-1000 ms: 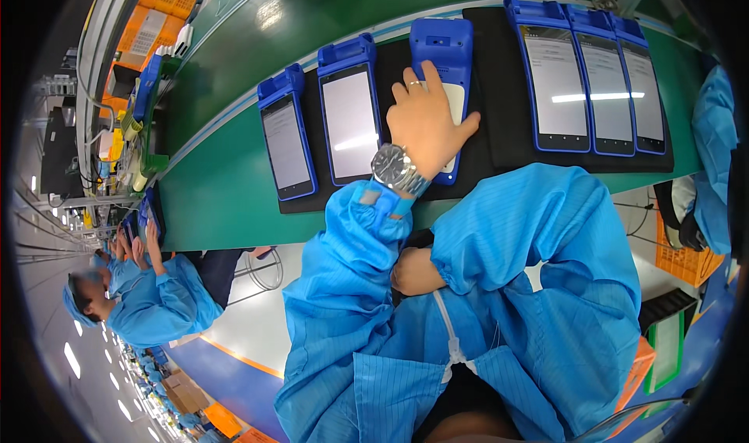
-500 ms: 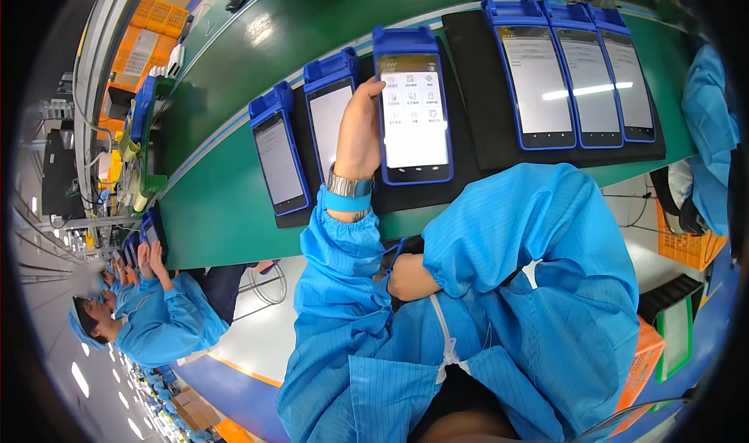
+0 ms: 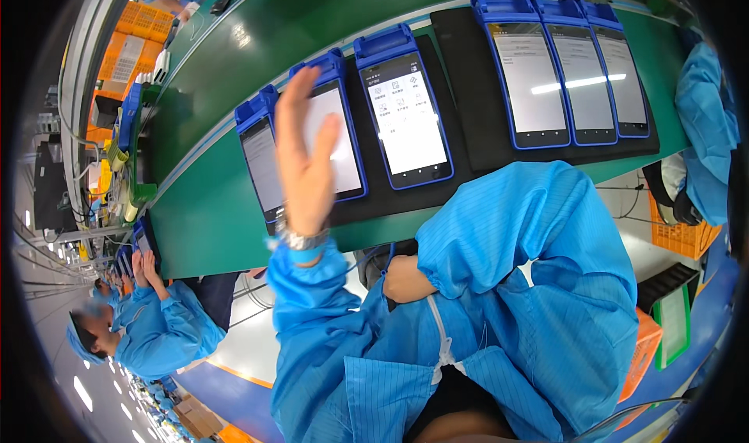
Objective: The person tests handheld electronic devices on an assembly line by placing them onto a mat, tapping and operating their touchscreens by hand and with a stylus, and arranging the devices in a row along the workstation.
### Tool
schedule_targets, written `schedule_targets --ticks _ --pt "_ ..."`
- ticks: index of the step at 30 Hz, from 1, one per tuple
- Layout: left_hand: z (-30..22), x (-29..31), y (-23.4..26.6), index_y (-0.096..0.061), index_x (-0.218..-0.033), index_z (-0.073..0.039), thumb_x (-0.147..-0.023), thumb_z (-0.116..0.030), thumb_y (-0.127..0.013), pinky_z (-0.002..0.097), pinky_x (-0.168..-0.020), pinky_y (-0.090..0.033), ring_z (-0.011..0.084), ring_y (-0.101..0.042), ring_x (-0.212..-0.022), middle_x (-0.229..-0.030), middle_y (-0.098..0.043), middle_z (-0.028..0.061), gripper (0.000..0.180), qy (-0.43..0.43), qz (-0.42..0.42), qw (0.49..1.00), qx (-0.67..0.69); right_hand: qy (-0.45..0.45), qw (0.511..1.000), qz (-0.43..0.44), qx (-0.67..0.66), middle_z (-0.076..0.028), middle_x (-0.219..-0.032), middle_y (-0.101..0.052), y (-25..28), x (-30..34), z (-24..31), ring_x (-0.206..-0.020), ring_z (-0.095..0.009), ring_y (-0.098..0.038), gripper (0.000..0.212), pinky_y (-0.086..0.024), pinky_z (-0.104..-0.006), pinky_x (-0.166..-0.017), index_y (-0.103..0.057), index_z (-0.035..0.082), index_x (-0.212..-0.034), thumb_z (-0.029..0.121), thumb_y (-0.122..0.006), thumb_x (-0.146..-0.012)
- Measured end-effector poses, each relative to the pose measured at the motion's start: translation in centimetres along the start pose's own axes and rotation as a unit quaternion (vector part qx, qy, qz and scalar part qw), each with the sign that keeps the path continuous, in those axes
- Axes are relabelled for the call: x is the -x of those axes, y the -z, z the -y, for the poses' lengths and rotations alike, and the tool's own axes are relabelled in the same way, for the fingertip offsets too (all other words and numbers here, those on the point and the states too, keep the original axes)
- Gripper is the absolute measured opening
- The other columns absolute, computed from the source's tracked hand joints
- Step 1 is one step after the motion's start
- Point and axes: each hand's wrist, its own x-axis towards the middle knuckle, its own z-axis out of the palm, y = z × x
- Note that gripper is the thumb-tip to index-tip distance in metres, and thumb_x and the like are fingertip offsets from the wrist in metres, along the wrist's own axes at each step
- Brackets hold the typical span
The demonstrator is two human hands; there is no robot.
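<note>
Device [image 3: 403,123], third from left, lies lengthwise near-to-far, right of the left hand [image 3: 307,174], thumb spread; right hand [image 3: 409,279] unclear.

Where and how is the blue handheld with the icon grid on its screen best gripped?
The handheld is probably best gripped across both long edges near mid-length, coming from above its near end. It lies face up on the black mat, narrow for its length, with a gap on each side, wider on the right. That grip should keep fingers off the screen.
</note>
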Motion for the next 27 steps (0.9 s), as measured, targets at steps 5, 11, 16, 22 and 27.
schedule_targets --ticks 5,11,16,22,27 --pt "2.6 -0.6 8.7 -0.052 -0.118 0.001 -0.088 -0.013 -0.049 0.0332 -0.099 -0.033 0.0221 -0.049 -0.114 -0.118 -0.055 0.0128 0.034 0.046 -0.035 0.995 -0.083 0.016 0.999 0.035 -0.011 -0.011 -0.064 -0.063 2.2 -0.1 -0.2 -0.053 -0.025 -0.06 0.016 -0.042 -0.0367 -0.039 -0.063 0.0 -0.066 0.016 -0.061 -0.065" --pt "14.0 -2.5 17.2 -0.048 -0.125 -0.002 -0.093 -0.031 -0.039 0.0329 -0.104 -0.026 0.0223 -0.041 -0.123 -0.128 -0.049 0.013 0.044 0.164 -0.07 0.984 -0.021 0.003 0.999 0.012 -0.044 -0.014 -0.065 -0.062 1.5 -0.7 -0.9 -0.057 -0.026 -0.061 0.018 -0.045 -0.0378 -0.044 -0.059 -0.002 -0.068 0.015 -0.06 -0.066" --pt "17.3 -4.2 16.0 -0.044 -0.128 0.0 -0.095 -0.038 -0.026 0.0335 -0.105 -0.025 0.0228 -0.039 -0.124 -0.131 -0.045 0.0134 0.053 0.157 -0.048 0.982 0.098 -0.013 0.999 0.045 -0.011 -0.014 -0.064 -0.061 2.6 -1.7 -2.3 -0.055 -0.027 -0.06 0.018 -0.044 -0.0385 -0.044 -0.059 -0.003 -0.068 0.015 -0.059 -0.066" --pt "18.0 -5.1 16.1 -0.044 -0.127 0.003 -0.095 -0.039 -0.022 0.0339 -0.105 -0.026 0.0242 -0.041 -0.12 -0.127 -0.047 0.015 0.057 0.103 -0.027 0.987 0.118 -0.017 1.0 0.006 0.018 -0.013 -0.061 -0.062 2.3 -2.8 -3.3 -0.053 -0.025 -0.058 0.017 -0.042 -0.038 -0.044 -0.065 0.001 -0.061 0.016 -0.059 -0.064" --pt "17.2 -5.9 15.0 -0.047 -0.126 -0.001 -0.097 -0.039 -0.024 0.0296 -0.1 -0.029 0.0198 -0.045 -0.113 -0.122 -0.05 0.0108 0.053 0.17 -0.078 0.966 0.18 -0.055 0.998 0.034 -0.007 -0.016 -0.062 -0.062 1.1 -4.1 -4.0 -0.055 -0.026 -0.059 0.016 -0.044 -0.0388 -0.048 -0.065 0.0 -0.063 0.015 -0.059 -0.062"
